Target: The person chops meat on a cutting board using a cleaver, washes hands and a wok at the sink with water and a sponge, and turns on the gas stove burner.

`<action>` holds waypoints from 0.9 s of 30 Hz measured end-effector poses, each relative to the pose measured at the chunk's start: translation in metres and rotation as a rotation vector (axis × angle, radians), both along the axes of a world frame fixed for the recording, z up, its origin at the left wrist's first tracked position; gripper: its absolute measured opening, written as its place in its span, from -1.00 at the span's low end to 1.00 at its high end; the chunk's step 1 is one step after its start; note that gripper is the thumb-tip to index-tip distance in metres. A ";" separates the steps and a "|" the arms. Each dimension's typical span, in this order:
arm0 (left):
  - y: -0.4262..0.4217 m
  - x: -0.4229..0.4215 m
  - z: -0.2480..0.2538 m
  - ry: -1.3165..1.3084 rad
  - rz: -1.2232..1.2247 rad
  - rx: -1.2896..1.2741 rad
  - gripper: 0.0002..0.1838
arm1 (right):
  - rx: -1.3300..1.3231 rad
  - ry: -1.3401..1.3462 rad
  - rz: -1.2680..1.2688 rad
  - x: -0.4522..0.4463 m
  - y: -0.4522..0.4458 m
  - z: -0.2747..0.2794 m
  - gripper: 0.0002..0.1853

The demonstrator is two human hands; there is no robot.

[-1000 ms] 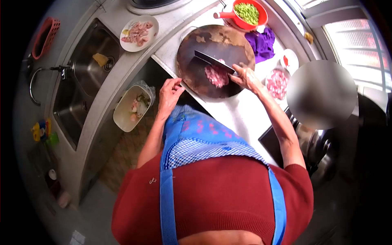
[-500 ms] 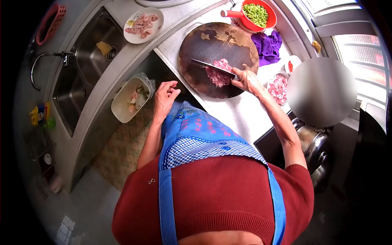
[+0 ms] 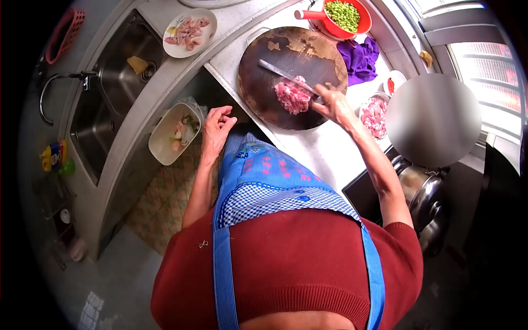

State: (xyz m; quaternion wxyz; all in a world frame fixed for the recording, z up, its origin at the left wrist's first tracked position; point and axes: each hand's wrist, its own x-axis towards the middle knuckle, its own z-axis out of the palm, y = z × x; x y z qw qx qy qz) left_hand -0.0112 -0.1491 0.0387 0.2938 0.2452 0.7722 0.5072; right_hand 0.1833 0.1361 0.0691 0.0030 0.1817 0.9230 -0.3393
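Right hand (image 3: 334,106) closed round the handle of a cleaver (image 3: 283,75). Left hand (image 3: 218,128) holds nothing: fingers loosely curled, gap to the thumb, in the air off the table (image 3: 319,147) edge. Hands well apart. Cleaver handle points to 4 o'clock, blade to 10, crossing the chopped meat (image 3: 293,98); can't tell if the edge touches wood.

Cleaver handling (my read): stiff, some weight, mostly in the blade. Hold on the handle, close up to the blade.

Meat: looks soft, wet, light per piece, likely slippery, should squash and spread easily. Gather from the pile's sides or scoop on the blade flat; fingertips clear of the edge.

Pile sits about 9 o'clock of the right hand, near; 2 o'clock of the left, well apart. It's on the round chopping board (image 3: 319,66), 6 o'clock of centre.

Around the board: more cut meat (image 3: 375,116) at 4, purple cloth (image 3: 360,61) between 2 and 3, white plate (image 3: 203,47) of meat strips at 10.
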 end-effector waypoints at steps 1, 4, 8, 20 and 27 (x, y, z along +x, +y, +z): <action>0.001 -0.001 0.001 0.013 -0.011 0.012 -0.66 | 0.067 -0.038 0.063 0.001 0.002 -0.009 -0.70; 0.001 -0.002 0.008 -0.001 -0.022 -0.014 -0.66 | -0.001 0.034 0.103 -0.001 0.002 0.002 -0.76; -0.007 -0.003 0.006 -0.011 0.017 -0.012 -0.66 | -0.043 -0.002 0.108 0.003 -0.014 0.003 -0.68; -0.025 -0.016 -0.001 0.073 0.093 -0.009 -0.66 | -0.018 -0.057 0.141 0.017 -0.009 -0.002 -0.55; -0.024 -0.023 0.003 0.094 0.070 -0.070 -0.66 | 0.072 -0.116 0.140 0.020 -0.020 -0.007 -0.65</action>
